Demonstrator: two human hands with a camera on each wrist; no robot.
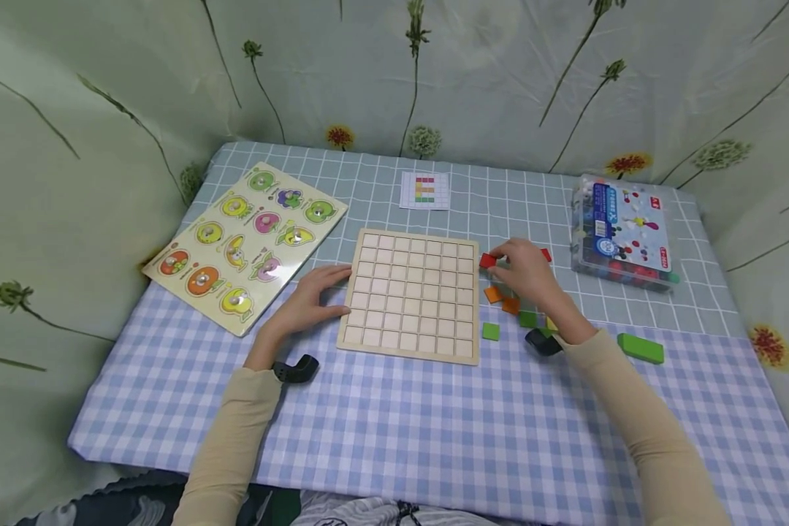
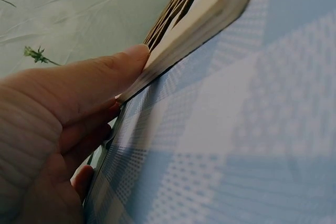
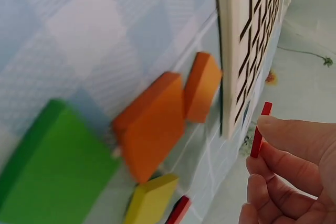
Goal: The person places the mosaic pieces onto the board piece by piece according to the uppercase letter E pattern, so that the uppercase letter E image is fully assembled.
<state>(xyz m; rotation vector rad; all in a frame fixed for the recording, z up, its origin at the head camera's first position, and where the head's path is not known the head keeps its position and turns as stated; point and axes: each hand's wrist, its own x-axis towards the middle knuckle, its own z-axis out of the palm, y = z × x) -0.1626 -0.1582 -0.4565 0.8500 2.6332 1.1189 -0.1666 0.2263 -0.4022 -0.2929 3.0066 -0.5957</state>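
Note:
A wooden grid board (image 1: 410, 296) with square cells lies in the middle of the table. My left hand (image 1: 312, 298) rests at its left edge; in the left wrist view the thumb (image 2: 113, 69) touches the rim, fingers fairly straight. My right hand (image 1: 526, 270) pinches a red square tile (image 3: 261, 129) between thumb and fingers, just off the board's right edge. Below that hand lie orange tiles (image 1: 493, 294), green tiles (image 1: 491, 332) and a yellow tile (image 3: 150, 200), partly hidden in the head view. Another red tile (image 1: 546, 254) shows behind the hand.
A pattern card (image 1: 424, 191) with coloured squares lies beyond the board. On the left is a fruit puzzle board (image 1: 245, 248). A clear plastic box (image 1: 624, 234) of coloured parts stands at the right, with a green block (image 1: 641, 348) nearer me.

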